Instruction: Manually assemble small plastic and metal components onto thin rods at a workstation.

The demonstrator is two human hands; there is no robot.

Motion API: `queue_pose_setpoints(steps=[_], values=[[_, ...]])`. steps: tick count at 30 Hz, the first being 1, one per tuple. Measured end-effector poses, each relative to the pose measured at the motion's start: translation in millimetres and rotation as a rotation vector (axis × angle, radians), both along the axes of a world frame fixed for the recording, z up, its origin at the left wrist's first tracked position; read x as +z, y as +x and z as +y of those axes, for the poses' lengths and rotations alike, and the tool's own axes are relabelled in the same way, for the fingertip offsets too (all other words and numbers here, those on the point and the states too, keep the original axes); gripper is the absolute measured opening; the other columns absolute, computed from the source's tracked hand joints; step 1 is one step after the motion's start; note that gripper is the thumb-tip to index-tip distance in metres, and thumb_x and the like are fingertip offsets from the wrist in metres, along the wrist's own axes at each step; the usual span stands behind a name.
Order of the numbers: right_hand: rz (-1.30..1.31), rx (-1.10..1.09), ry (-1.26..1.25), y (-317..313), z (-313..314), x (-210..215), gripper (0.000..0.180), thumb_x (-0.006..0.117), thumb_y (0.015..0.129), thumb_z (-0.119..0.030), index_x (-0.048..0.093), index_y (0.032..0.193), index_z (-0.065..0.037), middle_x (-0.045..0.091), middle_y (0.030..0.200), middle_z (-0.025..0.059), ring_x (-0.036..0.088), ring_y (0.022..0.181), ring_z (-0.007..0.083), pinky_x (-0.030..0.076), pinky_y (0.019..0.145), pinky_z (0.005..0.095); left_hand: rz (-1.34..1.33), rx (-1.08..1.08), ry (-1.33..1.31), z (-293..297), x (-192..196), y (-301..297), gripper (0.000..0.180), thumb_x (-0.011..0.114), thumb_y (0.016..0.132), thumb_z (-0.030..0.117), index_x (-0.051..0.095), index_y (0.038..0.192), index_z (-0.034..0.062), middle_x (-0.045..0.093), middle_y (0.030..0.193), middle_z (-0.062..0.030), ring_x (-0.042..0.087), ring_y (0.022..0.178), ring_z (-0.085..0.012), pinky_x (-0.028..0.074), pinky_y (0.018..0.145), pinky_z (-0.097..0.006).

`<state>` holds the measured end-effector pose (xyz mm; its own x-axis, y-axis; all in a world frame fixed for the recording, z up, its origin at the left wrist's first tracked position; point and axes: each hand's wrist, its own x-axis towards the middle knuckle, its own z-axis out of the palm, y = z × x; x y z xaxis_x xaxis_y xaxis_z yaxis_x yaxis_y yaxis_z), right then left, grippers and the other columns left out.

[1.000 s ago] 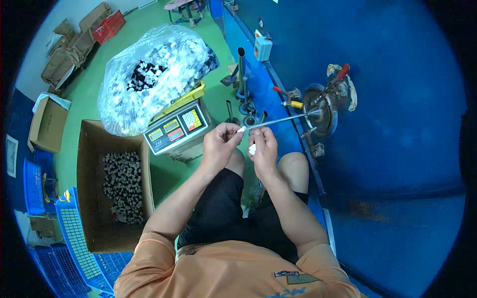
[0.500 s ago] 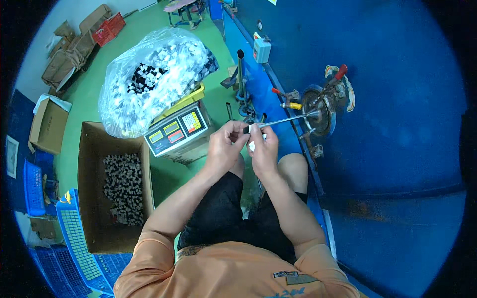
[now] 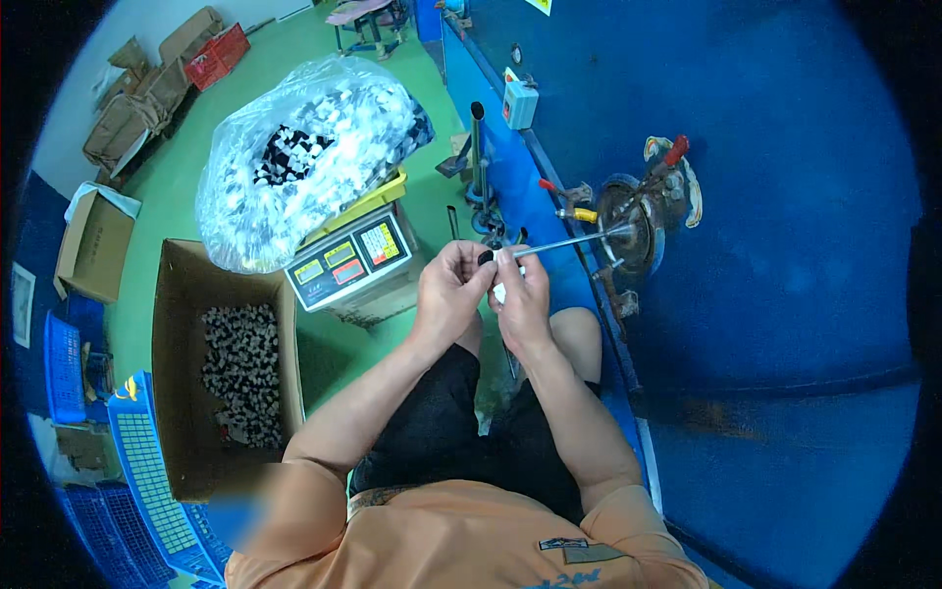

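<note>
My left hand (image 3: 446,294) pinches a small black piece (image 3: 486,257) between thumb and fingertips. My right hand (image 3: 523,304) meets it there, its thumb and forefinger closed at the same piece. Tucked in the right palm are small white pieces (image 3: 500,293). Just past the right fingertips, a thin metal rod (image 3: 564,242) runs to a round metal fixture (image 3: 628,228) on the blue surface. Whether the black piece touches the rod end is hidden by my fingers.
Left of my legs stands a cardboard box (image 3: 177,363) holding many small black-and-grey pieces. A clear bag (image 3: 231,211) of black and white pieces rests in a yellow tray (image 3: 368,201) on a digital scale (image 3: 348,255). Red-handled valves (image 3: 677,147) stick up at right.
Both hands stay at nearly the same place by the rod's end. The black piece between my fingertips has turned a little and shows more of its dark end.
</note>
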<state>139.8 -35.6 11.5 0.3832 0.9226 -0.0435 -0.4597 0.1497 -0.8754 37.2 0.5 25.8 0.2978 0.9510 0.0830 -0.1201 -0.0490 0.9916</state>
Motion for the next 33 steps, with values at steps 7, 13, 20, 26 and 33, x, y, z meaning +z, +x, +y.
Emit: queue_pose_setpoints(steps=[7, 13, 20, 26, 33], values=[[-0.056, 0.148, -0.014, -1, -10, -14, 0.014, 0.049, 0.099, -0.019, 0.055, 0.099, -0.006, 0.053, 0.075, 0.0020, 0.043, 0.057, 0.0063, 0.031, 0.044, 0.0194, -0.032, 0.466, 0.025, -2, 13, -47, 0.013, 0.059, 0.089, 0.011, 0.062, 0.095, 0.0004, 0.060, 0.077, -0.0028, 0.055, 0.069, -0.0113, 0.045, 0.066, -0.023], [0.027, 0.113, -0.034, -14, -6, -21, 0.017, 0.045, 0.100, -0.020, 0.056, 0.098, -0.006, 0.055, 0.076, 0.0027, 0.044, 0.057, 0.0074, 0.030, 0.045, 0.0206, -0.299, 0.558, -0.129, 3, 2, -133, 0.016, 0.056, 0.093, 0.021, 0.058, 0.099, 0.0062, 0.050, 0.072, 0.0009, 0.049, 0.065, -0.0110, 0.041, 0.068, -0.023], [-0.416, -0.044, 0.104, -17, 5, -43, 0.019, 0.044, 0.100, -0.021, 0.056, 0.097, -0.006, 0.056, 0.076, 0.0029, 0.043, 0.055, 0.0078, 0.030, 0.045, 0.0216, 0.294, -0.017, -0.028, -30, -7, -40, 0.019, 0.061, 0.087, 0.001, 0.062, 0.106, -0.0008, 0.061, 0.084, -0.0036, 0.054, 0.074, -0.0091, 0.046, 0.067, -0.022], [-0.413, 0.004, 0.013, -5, 1, -36, 0.018, 0.046, 0.100, -0.021, 0.056, 0.098, -0.007, 0.056, 0.078, 0.0031, 0.044, 0.056, 0.0073, 0.031, 0.045, 0.0203, 0.184, -0.083, -0.105, -8, -17, -34, 0.016, 0.060, 0.088, 0.001, 0.063, 0.104, -0.0007, 0.062, 0.084, -0.0039, 0.055, 0.072, -0.0099, 0.046, 0.066, -0.021], [-0.158, 0.173, -0.081, -5, -9, -13, 0.011, 0.049, 0.098, -0.016, 0.054, 0.097, -0.006, 0.052, 0.077, 0.0016, 0.047, 0.063, 0.0084, 0.037, 0.052, 0.0230, -0.054, 0.019, -0.110, -1, -5, -24, 0.017, 0.060, 0.088, 0.001, 0.063, 0.105, -0.0004, 0.064, 0.086, -0.0053, 0.056, 0.071, -0.0101, 0.047, 0.065, -0.021]])
